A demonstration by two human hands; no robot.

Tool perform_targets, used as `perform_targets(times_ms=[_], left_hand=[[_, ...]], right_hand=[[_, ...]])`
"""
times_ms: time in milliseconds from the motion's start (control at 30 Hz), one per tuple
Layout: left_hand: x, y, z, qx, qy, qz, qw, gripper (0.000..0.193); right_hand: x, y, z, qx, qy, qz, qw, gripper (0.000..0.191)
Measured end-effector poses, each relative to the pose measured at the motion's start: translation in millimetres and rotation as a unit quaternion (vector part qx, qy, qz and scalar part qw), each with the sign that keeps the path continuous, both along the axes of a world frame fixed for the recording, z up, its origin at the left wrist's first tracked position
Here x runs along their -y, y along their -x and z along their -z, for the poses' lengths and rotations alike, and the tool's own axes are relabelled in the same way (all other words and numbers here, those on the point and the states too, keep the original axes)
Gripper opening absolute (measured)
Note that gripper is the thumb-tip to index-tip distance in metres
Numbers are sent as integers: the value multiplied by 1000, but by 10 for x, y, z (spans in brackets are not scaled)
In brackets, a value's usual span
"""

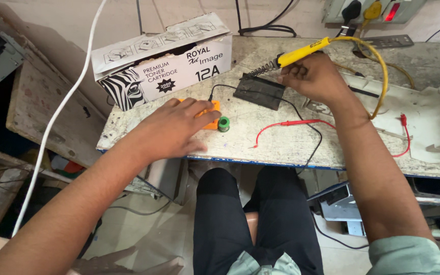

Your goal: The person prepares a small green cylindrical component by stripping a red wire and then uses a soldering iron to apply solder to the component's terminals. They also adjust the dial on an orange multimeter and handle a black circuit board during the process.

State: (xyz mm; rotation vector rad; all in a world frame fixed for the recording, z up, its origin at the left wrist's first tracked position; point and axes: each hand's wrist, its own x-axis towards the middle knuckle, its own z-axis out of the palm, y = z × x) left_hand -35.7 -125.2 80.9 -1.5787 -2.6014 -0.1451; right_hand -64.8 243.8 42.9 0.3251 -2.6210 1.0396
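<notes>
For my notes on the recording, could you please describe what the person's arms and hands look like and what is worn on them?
Both forearms are bare. The left hand and right hand wear no gloves, rings or watch. A pale green sleeve covers the right upper arm.

A worn, stained worktable (260,147) with a blue front edge stands against a pale, scuffed wall (67,20) — a socket strip (367,10) is mounted at upper right. Below lies a dusty pale floor (143,229), with weathered wooden boards (47,107) to the left.
</notes>
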Motion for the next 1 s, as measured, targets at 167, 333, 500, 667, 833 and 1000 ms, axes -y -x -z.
perform_targets(times_ms=[167, 333, 500, 667, 833, 1000], left_hand=[[28, 12, -21, -56, 36, 8, 998, 34], [50, 42, 45, -117, 39, 19, 992, 19], [99, 57, 75, -184, 75, -17, 980, 15], [141, 82, 29, -156, 44, -127, 979, 15], [169, 95, 20, -157, 22, -165, 973, 19], [168, 109, 59, -136, 16, -163, 977, 21]], right_hand=[[-12, 21, 35, -7, 17, -12, 1000, 27], [-6, 20, 38, 3, 15, -6, 1000, 26], [-5, 13, 31, -2, 7, -11, 1000, 25], [1, 9, 28, -1, 1, -3, 1000, 24], [12, 3, 17, 12, -2, 10, 1000, 25], [25, -5, 8, 4, -11, 10, 1000, 25]])
